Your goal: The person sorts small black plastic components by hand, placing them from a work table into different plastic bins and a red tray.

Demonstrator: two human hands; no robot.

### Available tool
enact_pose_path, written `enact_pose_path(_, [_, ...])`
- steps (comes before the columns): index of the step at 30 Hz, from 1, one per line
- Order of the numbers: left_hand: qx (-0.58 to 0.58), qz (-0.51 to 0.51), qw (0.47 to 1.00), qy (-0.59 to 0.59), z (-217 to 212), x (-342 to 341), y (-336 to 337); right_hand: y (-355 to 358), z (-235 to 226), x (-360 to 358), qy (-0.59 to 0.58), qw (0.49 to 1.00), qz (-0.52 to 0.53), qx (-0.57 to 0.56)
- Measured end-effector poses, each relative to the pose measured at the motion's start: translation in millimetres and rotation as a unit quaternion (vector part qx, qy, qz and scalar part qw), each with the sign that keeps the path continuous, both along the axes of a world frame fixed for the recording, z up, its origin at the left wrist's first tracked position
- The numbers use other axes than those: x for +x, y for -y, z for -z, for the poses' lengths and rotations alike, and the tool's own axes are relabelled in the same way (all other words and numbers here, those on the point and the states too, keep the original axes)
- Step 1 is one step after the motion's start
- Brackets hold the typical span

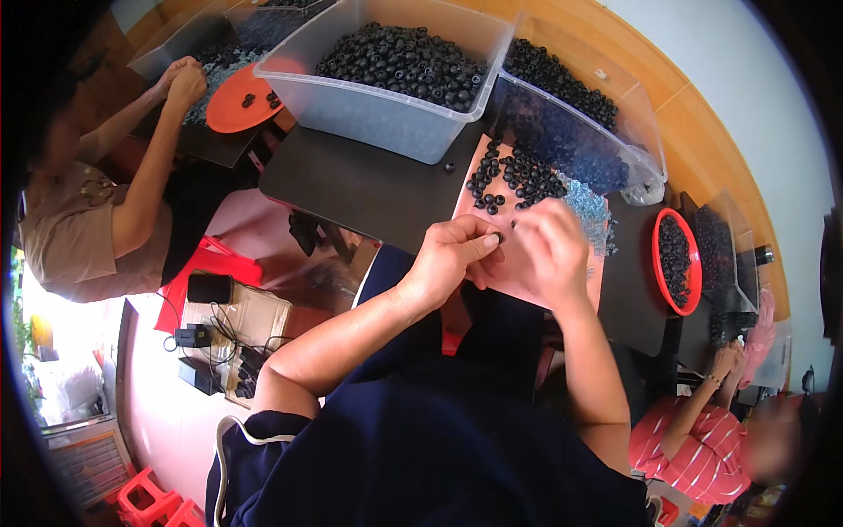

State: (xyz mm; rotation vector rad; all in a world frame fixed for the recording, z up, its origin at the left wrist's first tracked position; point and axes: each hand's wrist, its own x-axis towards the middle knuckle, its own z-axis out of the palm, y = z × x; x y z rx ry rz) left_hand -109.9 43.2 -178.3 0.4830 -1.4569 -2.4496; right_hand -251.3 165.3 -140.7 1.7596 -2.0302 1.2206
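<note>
A small black round rubber piece (pixel 499 237) is pinched between both closed hands (pixel 452 259) (pixel 549 250), mid-assembly; careful fingertip alignment seems required next.

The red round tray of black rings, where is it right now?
In the head view the red round tray sits at the right, past the right hand, beside the dark work board.

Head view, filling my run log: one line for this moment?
left hand: pinching small black ring | right hand: touching ring | loose black rings on pink tray
</note>
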Motion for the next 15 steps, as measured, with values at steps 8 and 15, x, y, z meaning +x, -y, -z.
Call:
enact_pose_path(8, [-0.044,0.013,0.998,-0.032,6,0,-1,58,18,-60,-0.246,0.944,0.136,0.172])
enact_pose_path(15, [-0.066,0.025,0.995,-0.069,11,5,1,60,21,-55,-0.215,0.961,0.108,0.136])
